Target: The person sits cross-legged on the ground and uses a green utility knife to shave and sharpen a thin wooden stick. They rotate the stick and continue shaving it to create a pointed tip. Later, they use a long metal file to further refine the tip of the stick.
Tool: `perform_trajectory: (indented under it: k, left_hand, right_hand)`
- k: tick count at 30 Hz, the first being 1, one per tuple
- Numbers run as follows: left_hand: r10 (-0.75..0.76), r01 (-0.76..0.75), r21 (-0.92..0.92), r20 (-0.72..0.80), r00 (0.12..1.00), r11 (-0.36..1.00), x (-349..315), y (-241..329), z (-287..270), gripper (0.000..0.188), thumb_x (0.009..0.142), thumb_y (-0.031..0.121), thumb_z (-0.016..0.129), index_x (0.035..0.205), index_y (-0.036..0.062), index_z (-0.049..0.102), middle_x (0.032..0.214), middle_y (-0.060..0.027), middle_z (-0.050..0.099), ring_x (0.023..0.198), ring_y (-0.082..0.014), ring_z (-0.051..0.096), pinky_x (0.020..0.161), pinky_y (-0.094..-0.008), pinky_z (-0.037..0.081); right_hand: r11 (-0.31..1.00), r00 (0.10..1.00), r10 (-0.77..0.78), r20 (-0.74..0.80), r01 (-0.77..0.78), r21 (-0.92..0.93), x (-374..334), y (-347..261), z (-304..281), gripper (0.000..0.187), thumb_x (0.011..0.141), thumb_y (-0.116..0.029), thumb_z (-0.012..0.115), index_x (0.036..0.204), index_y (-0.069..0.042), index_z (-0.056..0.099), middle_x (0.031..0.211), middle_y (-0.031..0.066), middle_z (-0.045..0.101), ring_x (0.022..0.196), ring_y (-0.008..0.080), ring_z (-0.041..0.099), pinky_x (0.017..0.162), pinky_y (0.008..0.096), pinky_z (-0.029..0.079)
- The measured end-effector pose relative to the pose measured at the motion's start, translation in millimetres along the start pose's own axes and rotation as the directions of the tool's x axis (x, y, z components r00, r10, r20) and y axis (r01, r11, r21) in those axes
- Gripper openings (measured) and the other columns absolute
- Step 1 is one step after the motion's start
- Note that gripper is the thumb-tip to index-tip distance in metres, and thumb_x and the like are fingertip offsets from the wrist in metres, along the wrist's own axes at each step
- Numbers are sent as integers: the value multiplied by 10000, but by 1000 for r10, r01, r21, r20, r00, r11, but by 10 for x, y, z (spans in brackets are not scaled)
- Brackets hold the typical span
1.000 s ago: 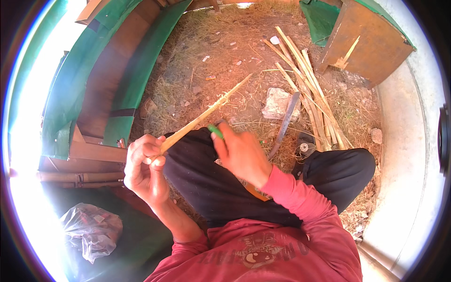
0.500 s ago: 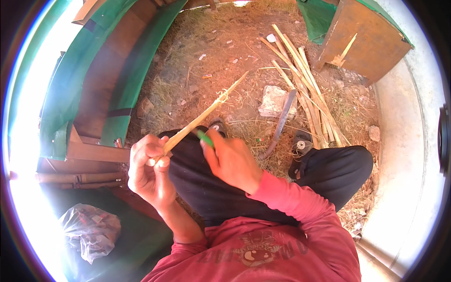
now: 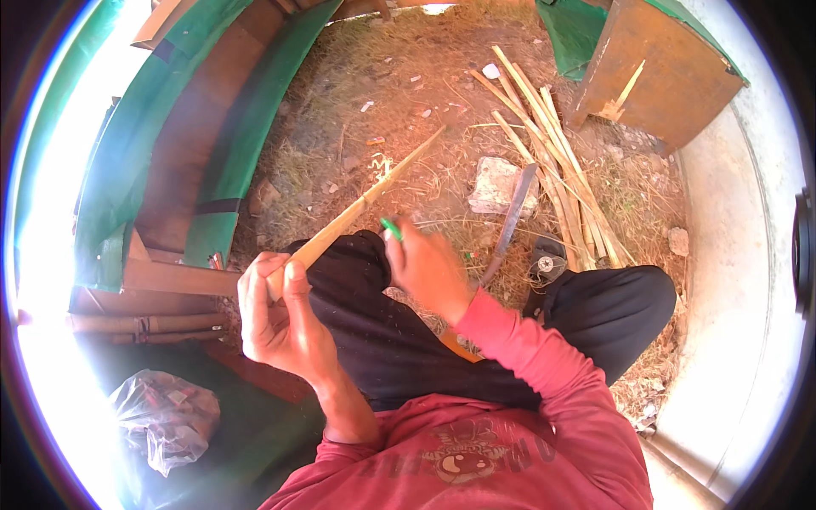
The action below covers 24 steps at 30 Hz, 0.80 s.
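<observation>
One pale stone [image 3: 493, 185]; at its right, one blade [image 3: 517, 209] and one pile of strips [image 3: 564, 157], too overlapped to count; to its left, two hands [image 3: 430, 268], one held stick [image 3: 330, 234], one green handle [image 3: 391, 228], one plastic bag [image 3: 170, 418]

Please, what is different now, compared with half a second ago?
The right hand, with the green object, moved forward and slightly right. The curled shavings now stick out on the left side of the pale strip. Nothing was taken or released; the left hand keeps the strip. The long blade and stone stayed.
</observation>
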<state>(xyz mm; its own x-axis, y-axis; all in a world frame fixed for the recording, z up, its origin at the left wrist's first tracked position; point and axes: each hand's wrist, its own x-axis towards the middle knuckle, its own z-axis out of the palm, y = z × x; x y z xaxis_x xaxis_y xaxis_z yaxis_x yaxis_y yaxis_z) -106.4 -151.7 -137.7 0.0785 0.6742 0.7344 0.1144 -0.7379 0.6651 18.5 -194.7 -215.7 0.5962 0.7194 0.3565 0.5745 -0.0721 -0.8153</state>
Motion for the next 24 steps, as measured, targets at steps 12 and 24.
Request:
perform_trajectory:
  k: [12, 24]
  left_hand:
    - [146, -147, 37, 34, 989, 988, -138, 17, 18, 102, 854, -54, 704, 930, -105, 660, 787, -75, 579, 679, -138, 492, 557, -272, 387]
    - [59, -74, -82, -176, 983, 994, -47, 219, -183, 204, 878, 76, 696, 957, -100, 629, 880, -112, 558, 733, -165, 533, 606, -258, 420]
  right_hand:
    - [998, 998, 47, 42, -45, -52, 81, 379, -5, 176, 960, -164, 557, 1003, 6, 562, 585, 232, 575, 545, 435, 599, 520, 522, 467]
    - [955, 950, -231, 211, 180, 237, -287, -569, -498, 160, 921, -111, 625, 908, 5, 516, 696, 209, 586, 611, 428, 591, 522, 485, 441]
